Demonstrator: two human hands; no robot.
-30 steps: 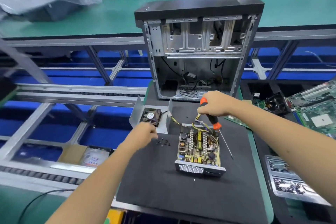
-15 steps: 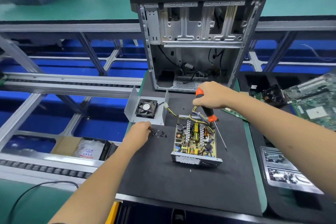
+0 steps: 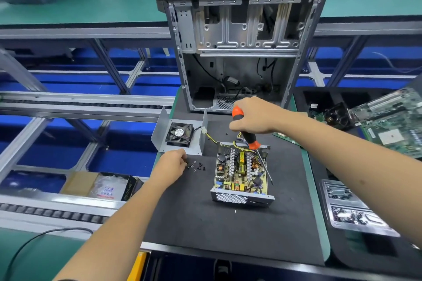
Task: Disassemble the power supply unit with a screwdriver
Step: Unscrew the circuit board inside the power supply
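The opened power supply unit (image 3: 241,174) lies on the black mat (image 3: 205,223), its circuit board bare in the metal tray. Its removed metal cover with the black fan (image 3: 180,134) stands behind and to the left, still joined by yellow wires. My right hand (image 3: 253,116) grips an orange-and-black screwdriver (image 3: 247,134) above the unit's far end, the shaft slanting down along its right side. My left hand (image 3: 171,165) rests at a small heap of black screws (image 3: 196,166), fingertips pinched together; whether a screw is between them I cannot tell.
An open, gutted computer case (image 3: 242,41) stands upright behind the mat. Green motherboards (image 3: 392,125) and a black tray lie to the right, a clear tray of screws (image 3: 351,210) at the near right. A conveyor runs along the left, with a cardboard box (image 3: 100,186) below.
My left hand has stayed at the screw heap, fingers now pinched at its edge. My right hand holds the screwdriver in much the same place. The camera has shifted a little.
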